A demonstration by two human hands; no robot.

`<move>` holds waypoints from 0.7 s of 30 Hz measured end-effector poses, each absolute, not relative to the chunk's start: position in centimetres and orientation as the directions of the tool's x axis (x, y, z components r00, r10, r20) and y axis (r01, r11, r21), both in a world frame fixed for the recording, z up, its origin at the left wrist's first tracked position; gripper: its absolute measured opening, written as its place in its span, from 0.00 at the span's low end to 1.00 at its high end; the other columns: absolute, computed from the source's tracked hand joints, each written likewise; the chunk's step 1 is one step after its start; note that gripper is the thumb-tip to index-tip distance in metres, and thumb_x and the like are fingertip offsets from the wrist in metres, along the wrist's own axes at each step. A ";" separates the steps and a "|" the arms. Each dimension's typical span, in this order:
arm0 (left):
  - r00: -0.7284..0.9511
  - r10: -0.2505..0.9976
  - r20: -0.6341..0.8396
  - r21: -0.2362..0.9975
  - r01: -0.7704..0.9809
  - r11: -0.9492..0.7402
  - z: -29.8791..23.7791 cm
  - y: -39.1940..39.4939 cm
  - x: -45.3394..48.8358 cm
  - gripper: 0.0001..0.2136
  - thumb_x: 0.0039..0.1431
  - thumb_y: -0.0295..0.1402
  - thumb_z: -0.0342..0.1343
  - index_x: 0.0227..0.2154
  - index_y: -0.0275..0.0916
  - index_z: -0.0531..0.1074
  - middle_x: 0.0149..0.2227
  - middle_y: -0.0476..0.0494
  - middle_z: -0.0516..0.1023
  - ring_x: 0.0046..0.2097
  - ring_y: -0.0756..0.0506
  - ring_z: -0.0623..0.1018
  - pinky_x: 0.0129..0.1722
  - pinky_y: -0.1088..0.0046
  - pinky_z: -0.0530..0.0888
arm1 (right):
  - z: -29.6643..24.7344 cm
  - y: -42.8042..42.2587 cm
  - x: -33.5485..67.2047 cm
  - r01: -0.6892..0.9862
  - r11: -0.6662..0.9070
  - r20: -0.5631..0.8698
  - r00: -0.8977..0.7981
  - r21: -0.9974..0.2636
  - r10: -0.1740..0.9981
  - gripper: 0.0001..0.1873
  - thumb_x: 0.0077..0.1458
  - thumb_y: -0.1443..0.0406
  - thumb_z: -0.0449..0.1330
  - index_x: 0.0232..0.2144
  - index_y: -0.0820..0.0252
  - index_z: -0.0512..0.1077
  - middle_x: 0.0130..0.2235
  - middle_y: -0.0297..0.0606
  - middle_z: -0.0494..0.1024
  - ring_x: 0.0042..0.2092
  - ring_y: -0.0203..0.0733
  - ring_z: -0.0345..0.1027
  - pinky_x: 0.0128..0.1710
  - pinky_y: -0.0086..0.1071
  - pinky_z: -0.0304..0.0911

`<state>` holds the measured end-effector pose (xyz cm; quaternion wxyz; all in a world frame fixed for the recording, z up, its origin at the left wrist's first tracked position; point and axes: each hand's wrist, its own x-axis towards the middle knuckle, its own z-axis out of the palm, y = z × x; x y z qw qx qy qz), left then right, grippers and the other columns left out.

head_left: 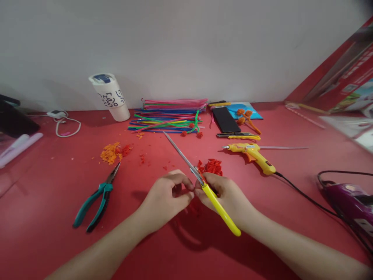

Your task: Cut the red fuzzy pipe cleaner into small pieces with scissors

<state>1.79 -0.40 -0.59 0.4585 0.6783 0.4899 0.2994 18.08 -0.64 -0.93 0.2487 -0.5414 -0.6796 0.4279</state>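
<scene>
My right hand [229, 196] grips a pair of scissors [222, 211] with yellow handles, the blades pointing up and to the left. Its thumb and fingertips meet those of my left hand [163, 198], which is closed in a pinch. Whatever lies between the left fingertips is hidden or too small to make out. Just beyond the right hand is a heap of short red fuzzy pieces [214, 166]. Something red and blurred shows below the fingertips.
Pliers [106, 187] lie left, near orange clippings [110, 153]. Behind are pipe cleaners [169, 120] and a white tumbler [110, 97]. To the right are a yellow glue gun [253, 151] with its cord, a utility knife [239, 136], a phone [225, 119] and a purple device [349, 198].
</scene>
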 end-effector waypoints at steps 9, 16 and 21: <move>0.296 0.954 0.058 0.832 0.513 -0.210 -1.0 -0.8 2.4 0.04 0.46 0.25 0.54 0.24 0.38 0.72 0.27 0.49 0.72 0.27 0.51 0.68 0.28 0.75 0.65 | -0.8 -0.4 17.7 0.521 0.014 -0.126 -0.232 -0.853 0.964 0.09 0.43 0.61 0.53 0.19 0.58 0.57 0.19 0.27 0.56 0.23 0.31 0.50 0.20 0.26 0.47; 0.284 0.958 0.039 0.832 0.522 -0.188 -1.1 -0.8 2.4 0.05 0.45 0.23 0.51 0.24 0.38 0.70 0.27 0.49 0.71 0.27 0.51 0.68 0.27 0.75 0.64 | -1.1 -0.3 17.6 0.546 0.056 -0.101 -0.254 -0.836 0.962 0.09 0.43 0.63 0.54 0.19 0.58 0.56 0.19 0.26 0.55 0.22 0.30 0.48 0.19 0.25 0.45; 0.261 0.965 0.025 0.865 0.478 -0.152 -0.9 -0.8 2.6 0.06 0.44 0.22 0.50 0.23 0.37 0.69 0.27 0.49 0.71 0.29 0.50 0.69 0.30 0.74 0.65 | -0.9 -0.4 17.7 0.603 0.104 -0.072 -0.260 -0.791 0.963 0.12 0.43 0.63 0.54 0.17 0.58 0.53 0.18 0.25 0.52 0.21 0.29 0.45 0.18 0.25 0.43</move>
